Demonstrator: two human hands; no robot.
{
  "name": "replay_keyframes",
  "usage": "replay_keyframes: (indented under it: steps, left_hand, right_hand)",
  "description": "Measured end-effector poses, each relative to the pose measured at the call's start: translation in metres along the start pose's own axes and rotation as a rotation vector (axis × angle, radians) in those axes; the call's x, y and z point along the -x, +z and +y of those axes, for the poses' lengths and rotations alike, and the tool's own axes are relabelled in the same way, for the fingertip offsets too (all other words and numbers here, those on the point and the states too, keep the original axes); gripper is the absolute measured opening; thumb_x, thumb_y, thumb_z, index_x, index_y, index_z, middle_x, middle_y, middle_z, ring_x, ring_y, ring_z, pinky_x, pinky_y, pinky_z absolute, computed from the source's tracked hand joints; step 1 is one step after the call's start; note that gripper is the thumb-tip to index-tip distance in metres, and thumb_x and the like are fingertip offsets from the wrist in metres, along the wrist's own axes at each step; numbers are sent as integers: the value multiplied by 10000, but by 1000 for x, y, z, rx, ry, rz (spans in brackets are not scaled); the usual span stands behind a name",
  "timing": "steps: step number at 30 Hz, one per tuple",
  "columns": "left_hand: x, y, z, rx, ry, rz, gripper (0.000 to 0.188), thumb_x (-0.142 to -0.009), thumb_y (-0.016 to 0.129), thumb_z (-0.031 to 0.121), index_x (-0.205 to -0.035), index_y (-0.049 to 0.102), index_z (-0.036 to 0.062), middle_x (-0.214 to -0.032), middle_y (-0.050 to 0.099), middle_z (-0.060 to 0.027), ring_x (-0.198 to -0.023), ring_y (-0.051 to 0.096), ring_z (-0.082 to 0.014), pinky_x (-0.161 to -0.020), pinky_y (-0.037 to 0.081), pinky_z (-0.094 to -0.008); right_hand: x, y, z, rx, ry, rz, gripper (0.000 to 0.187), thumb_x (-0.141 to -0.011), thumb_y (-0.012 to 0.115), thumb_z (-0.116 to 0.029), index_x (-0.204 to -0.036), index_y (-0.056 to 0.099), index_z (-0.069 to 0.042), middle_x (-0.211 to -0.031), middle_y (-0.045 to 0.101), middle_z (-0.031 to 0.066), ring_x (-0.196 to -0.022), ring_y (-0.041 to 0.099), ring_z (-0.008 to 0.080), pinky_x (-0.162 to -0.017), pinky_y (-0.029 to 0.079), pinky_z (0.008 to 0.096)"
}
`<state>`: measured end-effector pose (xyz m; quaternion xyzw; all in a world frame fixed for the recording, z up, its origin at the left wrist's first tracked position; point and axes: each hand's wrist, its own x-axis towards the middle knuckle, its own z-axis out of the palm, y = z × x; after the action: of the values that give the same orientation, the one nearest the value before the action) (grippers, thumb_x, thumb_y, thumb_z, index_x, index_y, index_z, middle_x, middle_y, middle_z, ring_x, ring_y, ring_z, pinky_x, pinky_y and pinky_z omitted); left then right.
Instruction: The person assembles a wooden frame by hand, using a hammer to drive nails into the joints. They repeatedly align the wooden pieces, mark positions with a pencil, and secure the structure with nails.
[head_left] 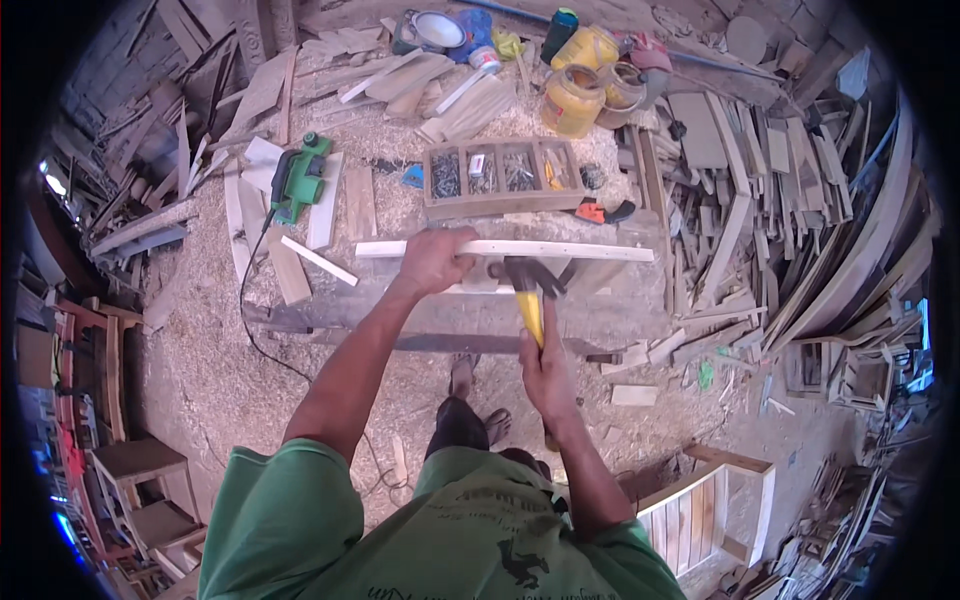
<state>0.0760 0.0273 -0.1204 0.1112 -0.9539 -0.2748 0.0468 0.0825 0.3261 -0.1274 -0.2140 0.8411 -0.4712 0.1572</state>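
Note:
A long, pale wooden strip (560,249) lies crosswise near the front of the workbench (400,315). My left hand (435,262) is closed around it, left of its middle. In my right hand (548,375) is a claw hammer (530,305) with a yellow grip, its dark head just below the strip. Whether the head touches the wood I cannot tell. Just beyond the strip stands a wooden tray (505,206) whose compartments hold nails or screws and small items. An orange-and-black tool (605,212) rests at the tray's right end.
A green electric planer (302,178) sits on the left of the bench, its black cord trailing to the floor. Yellow jars (572,102) stand at the back. Stacked wood offcuts (720,200) crowd the right. A slatted wooden frame (705,510) is on the floor at lower right.

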Motion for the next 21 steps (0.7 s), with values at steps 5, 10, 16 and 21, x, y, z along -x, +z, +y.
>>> replay_keyframes:
  steps: [5,10,16,21]
  left_hand:
    - [-28,-3,-16,-4,-30,-53,406,-958,828,462,-1267,771,205,-1073,813,-137,-1015,777,-365,-929,583,-478]
    - [-51,7,-14,191,-153,-166,439,-1004,828,442,-1302,789,122,-1096,820,-101,-1012,769,-217,-939,578,-394]
    - [-57,101,-103,597,-78,-198,397,-1032,810,305,-1328,799,41,-1192,831,-106,-1050,747,-170,-963,567,-356]
    - [-76,138,-107,397,-113,-274,389,-1067,779,294,-1385,783,70,-1247,773,-86,-1118,704,-187,-988,550,-365]
  right_hand:
    - [21,-8,55,-260,174,13,415,-1133,648,-229,-1500,596,-42,-798,644,60,-652,622,161,-584,489,356]
    - [54,-41,82,-370,388,103,377,-1133,648,-253,-1444,637,-41,-707,577,-11,-572,557,76,-501,444,298]
    - [78,-76,84,-401,533,90,405,-1162,607,-260,-1509,552,-59,-655,546,-12,-475,497,85,-435,414,277]
    - [72,-77,77,-356,568,78,675,-1168,601,-263,-1762,305,-140,-678,549,-7,-517,524,92,-463,453,297]
